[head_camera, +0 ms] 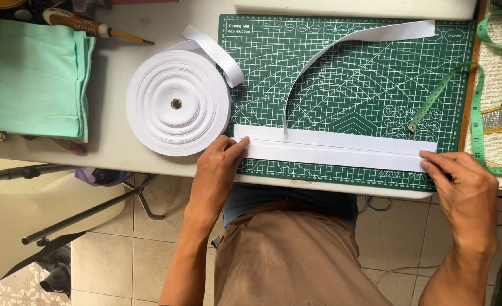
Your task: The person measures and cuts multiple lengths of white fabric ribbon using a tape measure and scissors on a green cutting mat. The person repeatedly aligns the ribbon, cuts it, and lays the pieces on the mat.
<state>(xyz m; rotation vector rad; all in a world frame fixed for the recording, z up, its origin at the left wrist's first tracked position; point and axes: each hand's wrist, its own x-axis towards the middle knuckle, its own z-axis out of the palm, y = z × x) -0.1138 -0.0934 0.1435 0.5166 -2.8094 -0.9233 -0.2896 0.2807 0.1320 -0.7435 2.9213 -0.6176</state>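
My left hand (220,170) and right hand (460,181) press flat, fingers released, on either end of the white strip (333,148) stretched between them on the cutting mat (347,79). I'd keep it taut, edges matching. The roll (177,103) lies beyond my left fingers.

Evenly and brightly lit by soft daylight, with no hard glare. Whites nearly blown out on the tape roll (177,103) and the flat white strips (336,148), detail thin in the layered coils. Soft, short shadows under the curling strip (341,42) on the green cutting mat (364,85) and beneath the table edge. Dimmer below, over the tiled floor (149,255). Sharp focus across the tabletop; slight softness toward the corners. No motion blur on either hand.
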